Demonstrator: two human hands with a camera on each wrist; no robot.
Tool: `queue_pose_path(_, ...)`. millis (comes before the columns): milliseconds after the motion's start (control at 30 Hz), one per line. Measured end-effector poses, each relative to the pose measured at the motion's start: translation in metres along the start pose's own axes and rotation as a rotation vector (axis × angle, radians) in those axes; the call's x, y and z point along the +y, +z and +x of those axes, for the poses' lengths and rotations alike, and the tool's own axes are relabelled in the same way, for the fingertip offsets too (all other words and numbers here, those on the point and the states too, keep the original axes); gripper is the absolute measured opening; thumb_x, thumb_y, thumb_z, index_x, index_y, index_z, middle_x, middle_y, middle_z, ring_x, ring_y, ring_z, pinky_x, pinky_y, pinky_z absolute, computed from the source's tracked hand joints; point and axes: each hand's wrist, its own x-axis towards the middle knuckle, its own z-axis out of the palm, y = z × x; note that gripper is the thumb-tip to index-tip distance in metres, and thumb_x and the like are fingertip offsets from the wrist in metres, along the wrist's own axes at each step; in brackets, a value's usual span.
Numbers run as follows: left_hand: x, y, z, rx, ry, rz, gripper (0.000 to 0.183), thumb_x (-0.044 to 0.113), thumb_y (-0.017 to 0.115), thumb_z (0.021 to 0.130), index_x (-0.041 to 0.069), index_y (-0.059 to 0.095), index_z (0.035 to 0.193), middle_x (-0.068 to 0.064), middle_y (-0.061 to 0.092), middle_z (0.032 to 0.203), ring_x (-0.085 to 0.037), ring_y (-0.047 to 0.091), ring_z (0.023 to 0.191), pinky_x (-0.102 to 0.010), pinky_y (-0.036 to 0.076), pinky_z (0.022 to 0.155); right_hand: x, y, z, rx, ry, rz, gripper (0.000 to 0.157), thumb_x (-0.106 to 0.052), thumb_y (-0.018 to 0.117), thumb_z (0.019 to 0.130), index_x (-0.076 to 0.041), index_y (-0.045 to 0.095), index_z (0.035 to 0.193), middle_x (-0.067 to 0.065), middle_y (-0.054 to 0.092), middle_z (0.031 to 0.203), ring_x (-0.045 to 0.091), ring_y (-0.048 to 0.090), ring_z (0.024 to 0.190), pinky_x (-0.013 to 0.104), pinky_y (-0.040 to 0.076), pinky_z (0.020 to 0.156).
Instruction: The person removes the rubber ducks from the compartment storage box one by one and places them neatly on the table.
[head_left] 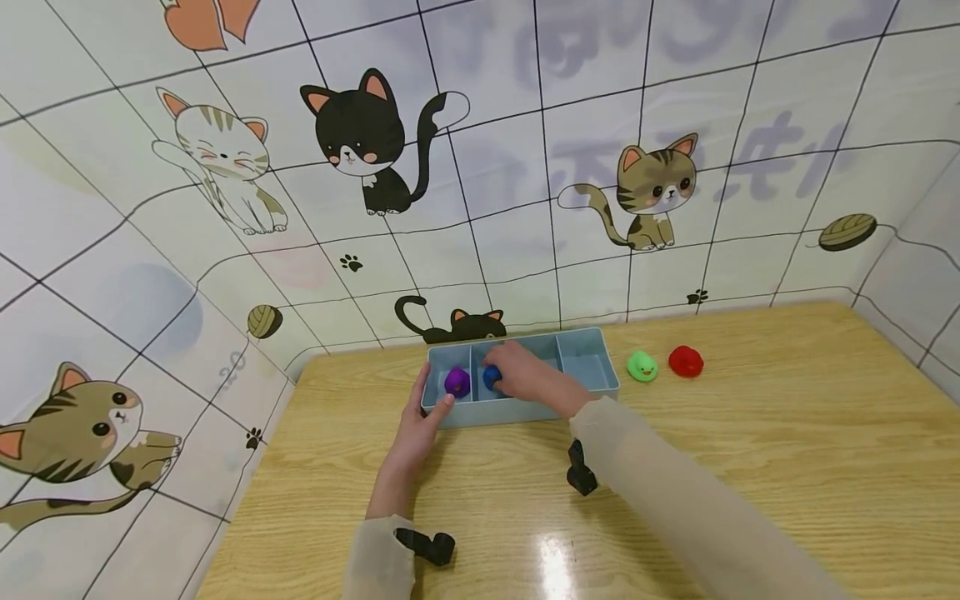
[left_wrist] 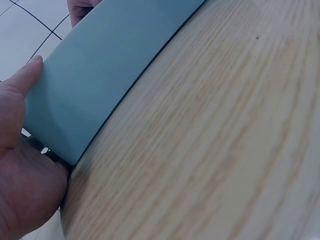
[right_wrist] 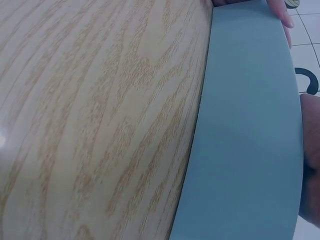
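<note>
A light blue box (head_left: pixel 525 411) with three compartments stands on the table against the back wall. My left hand (head_left: pixel 417 429) grips its left end, the thumb at the front rim and the fingers along the side. In the left wrist view, the left hand (left_wrist: pixel 25 165) wraps the box's corner. My right hand (head_left: pixel 525 375) reaches into the middle compartment and pinches a small blue toy duck (head_left: pixel 491 377), partly hidden by the fingers. In the left compartment sits a purple toy duck (head_left: pixel 457 383). The box wall (right_wrist: pixel 245 125) hides the right fingertips in the right wrist view.
A green toy duck (head_left: pixel 642 367) lies on the table just right of the box, with a red toy duck (head_left: pixel 686 362) beyond it. The wooden table (head_left: pixel 750 450) meets a cat-patterned wall covering (head_left: pixel 517 250) at the back and sides.
</note>
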Motion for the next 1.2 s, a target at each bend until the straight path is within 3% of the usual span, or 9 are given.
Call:
queue_pose_path(367,0.000,-0.002,-0.002,0.018,0.028,-0.005,0.074,0.022,0.062,0.104,0.022,0.020,0.166,-0.016,0.011,0.170,-0.036,0.007,0.155,-0.055,0.011,0.124,-0.003,0.003,0.002,0.045,-0.043,-0.017,0.026,-0.005,0.077,0.091,-0.001,0.075,0.116,0.012,0.073,0.115,0.035,0.062,0.112,0.046,0.044,0.103)
queue_pose_path(600,-0.002,-0.002,0.001,0.009,0.030,0.010,0.074,0.024,0.062,0.105,0.024,0.020,0.166,-0.014,0.010,0.170,-0.036,0.006,0.156,-0.055,0.011,0.124,-0.009,0.006,0.003,0.030,0.084,0.020,0.026,-0.005,0.071,0.095,-0.003,0.073,0.121,0.013,0.070,0.122,0.039,0.055,0.125,0.047,0.045,0.107)
queue_pose_path(733,-0.002,-0.001,0.002,0.014,0.035,0.013,0.075,0.024,0.063,0.104,0.023,0.021,0.166,-0.015,0.012,0.170,-0.037,0.007,0.155,-0.055,0.011,0.124,-0.012,0.005,0.004,0.011,0.110,-0.015,0.029,-0.005,0.073,0.094,-0.005,0.073,0.123,0.013,0.070,0.123,0.041,0.054,0.127,0.048,0.043,0.109)
queue_pose_path(900,-0.001,-0.001,0.002,0.018,0.022,0.019,0.075,0.024,0.064,0.104,0.024,0.021,0.165,-0.015,0.012,0.170,-0.037,0.007,0.155,-0.055,0.012,0.124,-0.012,0.002,0.003,-0.010,0.098,-0.029,0.031,-0.002,0.071,0.094,-0.005,0.072,0.125,0.013,0.071,0.123,0.041,0.054,0.127,0.049,0.039,0.114)
queue_pose_path(1200,-0.002,-0.001,-0.001,-0.002,0.019,-0.010,0.075,0.026,0.062,0.105,0.025,0.019,0.166,-0.013,0.010,0.171,-0.037,0.007,0.155,-0.056,0.013,0.123,-0.007,0.000,-0.005,0.030,0.037,0.065,0.030,0.000,0.069,0.094,-0.001,0.072,0.124,0.015,0.070,0.123,0.041,0.056,0.123,0.049,0.049,0.102)
